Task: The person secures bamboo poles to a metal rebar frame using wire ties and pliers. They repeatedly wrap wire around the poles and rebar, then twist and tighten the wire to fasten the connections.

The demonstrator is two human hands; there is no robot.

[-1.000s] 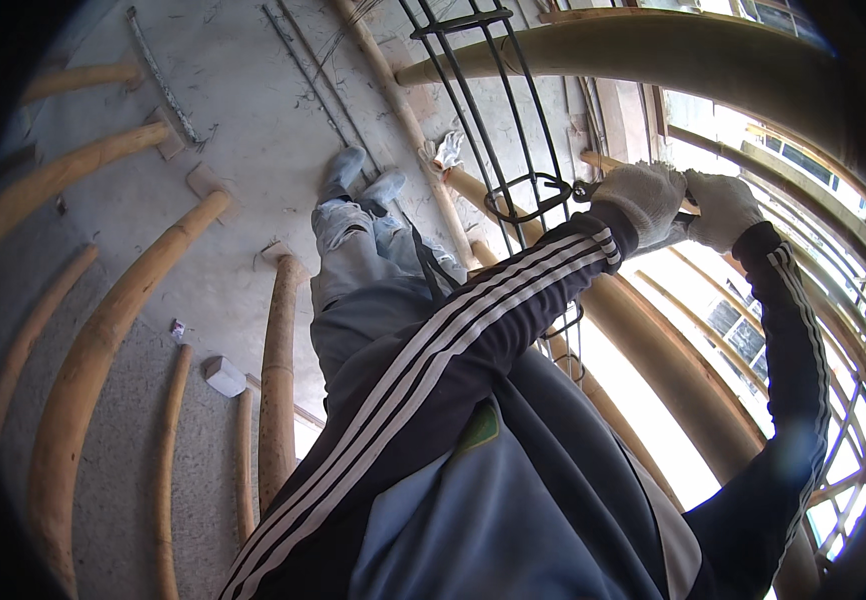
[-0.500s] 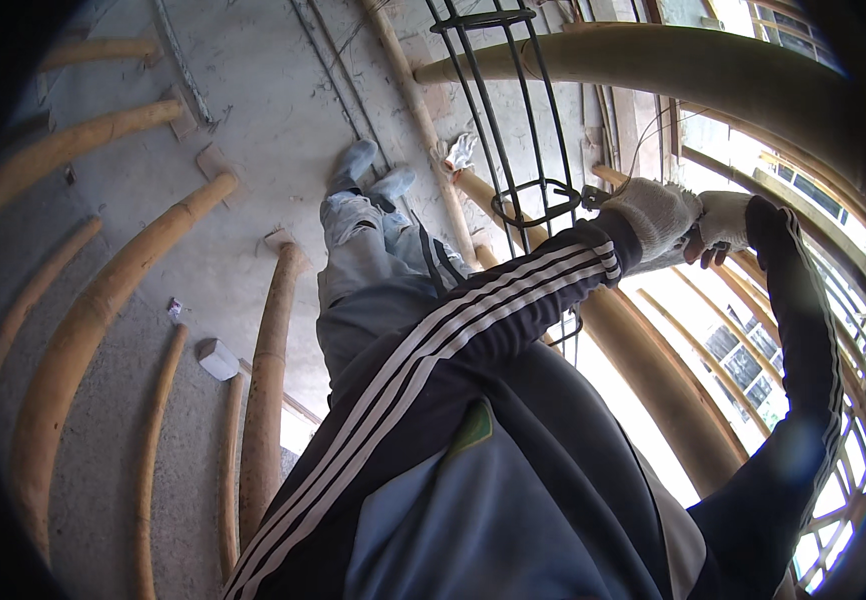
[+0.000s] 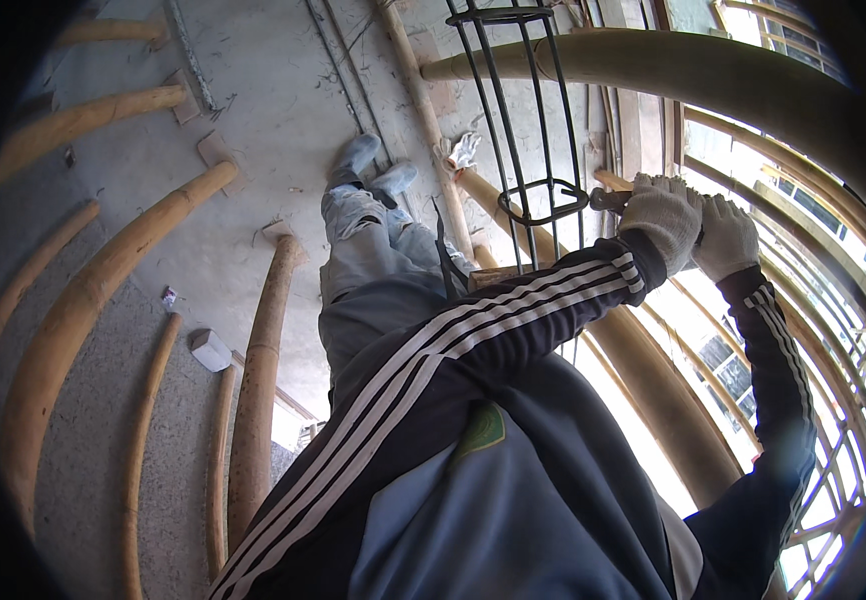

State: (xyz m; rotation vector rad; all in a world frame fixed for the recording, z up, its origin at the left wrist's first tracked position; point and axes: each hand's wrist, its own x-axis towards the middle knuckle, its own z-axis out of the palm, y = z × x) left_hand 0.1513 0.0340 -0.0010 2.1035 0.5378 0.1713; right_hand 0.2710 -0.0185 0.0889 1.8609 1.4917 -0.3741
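While the left hand point(image 3: 661, 218) keeps its gloved fingers wrapped tight round the tool point(image 3: 608, 201), the right hand point(image 3: 727, 238) is back against it. Half a second ago the right hand shows its fingertips drooping below the left; now it is drawn up, knuckles high, its back turned to the view. Fingers hidden on the far side: cannot tell whether it pinches the tool's other end or only presses beside it.

Tool: dark metal head poking out of the left fist, just beside the right corner of the ring point(image 3: 529, 221) on the steel cage point(image 3: 501, 15). The thin wire arcing above the gloves half a second ago does not show now.

Reading: hands regrouped into a pair, effort centred on that one corner; the ring looks like the part being worked.

Around: thick pole point(image 3: 668, 400) below the hands, another pole point(image 3: 653, 62) above; loose glove point(image 3: 464, 150) on the floor point(image 3: 273, 110), near the shoes point(image 3: 357, 157).
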